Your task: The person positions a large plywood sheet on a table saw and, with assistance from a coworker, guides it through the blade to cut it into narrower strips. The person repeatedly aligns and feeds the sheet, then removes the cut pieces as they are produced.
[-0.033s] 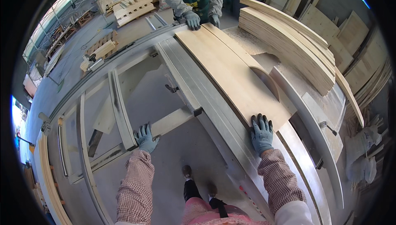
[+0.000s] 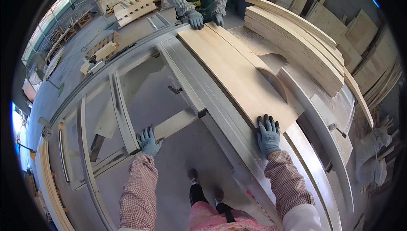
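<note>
My right hand (image 2: 269, 136), in a grey-blue glove with dark fingertips, lies flat with fingers stretched on the near end of a long plywood board (image 2: 224, 70). The board rests on a metal saw table (image 2: 212, 89). A narrower wood strip (image 2: 233, 44) runs along its right side, beside a curved, blade-like disc (image 2: 277, 84) that stands up there. My left hand (image 2: 148, 142), gloved alike, rests with fingers apart on the metal frame (image 2: 127, 123) at the left. At the far end a co-worker's two gloved hands (image 2: 196, 20) touch the wood.
Stacked plywood strips (image 2: 292, 46) stand at the right, past a long metal fence (image 2: 320, 118). Sheets (image 2: 360, 36) lean on the wall behind. Pallets (image 2: 133, 8) lie on the floor at far left. A black clamp handle (image 2: 174, 90) sticks out inside the frame.
</note>
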A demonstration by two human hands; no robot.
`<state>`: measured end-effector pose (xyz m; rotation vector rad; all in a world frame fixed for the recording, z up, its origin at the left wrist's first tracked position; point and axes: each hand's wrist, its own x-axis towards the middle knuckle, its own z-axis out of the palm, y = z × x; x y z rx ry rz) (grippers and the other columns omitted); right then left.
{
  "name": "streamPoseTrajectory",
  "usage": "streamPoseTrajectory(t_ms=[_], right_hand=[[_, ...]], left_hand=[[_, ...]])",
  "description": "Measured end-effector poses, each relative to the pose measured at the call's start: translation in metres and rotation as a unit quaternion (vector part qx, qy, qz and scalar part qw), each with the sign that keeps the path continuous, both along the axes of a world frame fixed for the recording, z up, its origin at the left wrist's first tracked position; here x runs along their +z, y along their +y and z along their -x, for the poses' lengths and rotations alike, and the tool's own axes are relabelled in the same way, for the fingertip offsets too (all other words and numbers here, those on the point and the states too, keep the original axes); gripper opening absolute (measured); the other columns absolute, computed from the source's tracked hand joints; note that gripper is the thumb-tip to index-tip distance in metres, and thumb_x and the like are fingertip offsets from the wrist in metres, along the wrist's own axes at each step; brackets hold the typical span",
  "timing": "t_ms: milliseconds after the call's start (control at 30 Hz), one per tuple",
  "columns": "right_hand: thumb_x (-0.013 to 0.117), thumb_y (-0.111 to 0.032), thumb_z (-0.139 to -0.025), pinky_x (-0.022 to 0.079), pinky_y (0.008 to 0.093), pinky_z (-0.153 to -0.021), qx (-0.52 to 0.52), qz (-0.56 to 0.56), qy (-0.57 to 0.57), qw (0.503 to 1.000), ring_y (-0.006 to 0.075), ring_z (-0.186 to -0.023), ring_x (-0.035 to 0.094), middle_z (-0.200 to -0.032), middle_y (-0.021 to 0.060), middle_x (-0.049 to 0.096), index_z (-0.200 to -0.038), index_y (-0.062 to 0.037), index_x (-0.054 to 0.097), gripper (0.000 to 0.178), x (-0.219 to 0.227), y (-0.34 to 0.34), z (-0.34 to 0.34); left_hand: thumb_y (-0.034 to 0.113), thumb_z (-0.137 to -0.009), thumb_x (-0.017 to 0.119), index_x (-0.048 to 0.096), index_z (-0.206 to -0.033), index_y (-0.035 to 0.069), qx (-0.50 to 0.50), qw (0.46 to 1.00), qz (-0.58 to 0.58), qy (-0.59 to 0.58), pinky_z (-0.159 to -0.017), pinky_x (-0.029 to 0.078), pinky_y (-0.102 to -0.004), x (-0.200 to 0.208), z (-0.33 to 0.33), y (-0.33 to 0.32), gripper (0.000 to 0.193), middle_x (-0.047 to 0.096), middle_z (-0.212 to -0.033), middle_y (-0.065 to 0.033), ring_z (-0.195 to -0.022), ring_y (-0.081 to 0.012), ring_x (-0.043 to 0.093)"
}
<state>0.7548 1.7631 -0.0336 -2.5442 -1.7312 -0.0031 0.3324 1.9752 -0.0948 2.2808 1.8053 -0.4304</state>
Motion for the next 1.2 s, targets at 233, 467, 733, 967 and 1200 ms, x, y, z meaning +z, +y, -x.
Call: streamPoseTrajectory(t_ms=[233,467,733,967,1200], right_hand=[[0.057,-0.025,-0.081,0.016,0.0472,-0.11,-0.008,0.003,-0.017,1.0,0.0308,-0.132,0.027,-0.142,0.0145,0.03,-0.135,-0.0196,0.036,0.059,-0.012,0.058,0.004],[0.06,-0.03,-0.079,0.018,0.0427,-0.11,-0.033,-0.007,0.001,0.999,0.0292,-0.132,0.028,-0.142,0.014,0.03,-0.136,-0.0109,0.033,0.066,-0.022,0.115,0.01],[0.061,-0.027,-0.078,0.028,0.0405,-0.106,0.015,0.01,-0.068,0.998,0.0311,-0.127,0.035,-0.137,0.0178,0.037,-0.134,-0.002,0.033,0.067,-0.017,0.135,0.018],[0.058,-0.023,-0.081,0.033,0.0405,-0.103,0.077,0.05,-0.071,0.993,0.0329,-0.124,0.04,-0.135,0.0193,0.039,-0.13,0.0008,0.039,0.058,0.011,0.041,0.026],[0.058,-0.017,-0.079,0.035,0.042,-0.1,0.045,0.054,-0.016,0.997,0.0297,-0.121,0.045,-0.128,0.0156,0.048,-0.123,-0.0009,0.048,0.048,0.035,-0.05,0.079]], left_hand=[[0.05,-0.071,0.064,0.015,-0.142,0.018,0.005,0.999,-0.005,-0.031,-0.106,0.008,-0.0522,-0.003,0.001,0.058,0.092,0.028,-0.139,-0.0109,-0.132,-0.0266,0.02],[0.047,-0.07,0.066,0.02,-0.14,0.015,-0.016,0.997,-0.05,-0.056,-0.105,0.009,-0.0554,-0.024,0.012,0.115,0.09,0.031,-0.137,-0.0121,-0.129,-0.03,0.024],[0.05,-0.07,0.065,0.022,-0.14,0.014,-0.026,0.997,-0.052,-0.053,-0.105,0.008,-0.0559,-0.028,0.025,0.152,0.09,0.03,-0.137,-0.011,-0.129,-0.0294,0.024],[0.051,-0.069,0.064,0.02,-0.141,0.016,-0.038,0.996,-0.06,-0.05,-0.106,0.007,-0.0568,-0.023,0.019,0.148,0.091,0.032,-0.138,-0.0068,-0.128,-0.0285,0.026],[0.051,-0.069,0.065,0.02,-0.141,0.018,-0.03,0.997,-0.028,-0.059,-0.106,0.008,-0.0571,-0.009,0.014,0.133,0.091,0.032,-0.138,-0.0067,-0.129,-0.027,0.024]])
